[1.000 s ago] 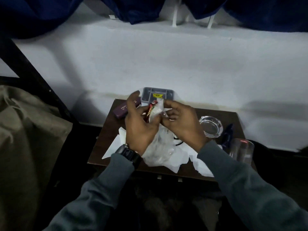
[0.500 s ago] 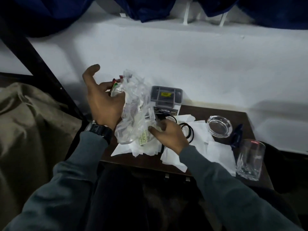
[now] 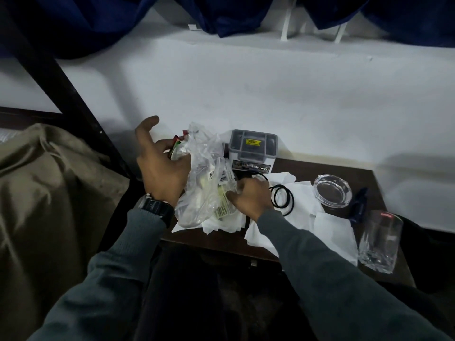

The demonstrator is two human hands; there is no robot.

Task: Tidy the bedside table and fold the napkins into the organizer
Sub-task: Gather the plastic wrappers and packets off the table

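Observation:
My left hand (image 3: 160,168) holds a small red, green and white snack wrapper (image 3: 177,148) together with the top of a crumpled clear plastic bag (image 3: 206,173) at the table's left edge. My right hand (image 3: 248,198) pinches the bag's lower right side. White napkins (image 3: 302,207) lie spread over the dark brown bedside table (image 3: 344,171), partly under the bag. A grey compartment organizer (image 3: 253,150) stands at the back of the table, with a yellow label inside.
Black hair ties (image 3: 282,199) lie on the napkins beside my right hand. A glass ashtray (image 3: 332,190), a dark blue object (image 3: 359,205) and a drinking glass (image 3: 380,239) sit at the right. An olive blanket (image 3: 49,193) and a dark bed post (image 3: 61,89) are on the left.
Both hands held the wrapper over the table's middle a second ago. My left hand has carried the wrapper and bag to the left; my right hand dropped to the bag's lower edge.

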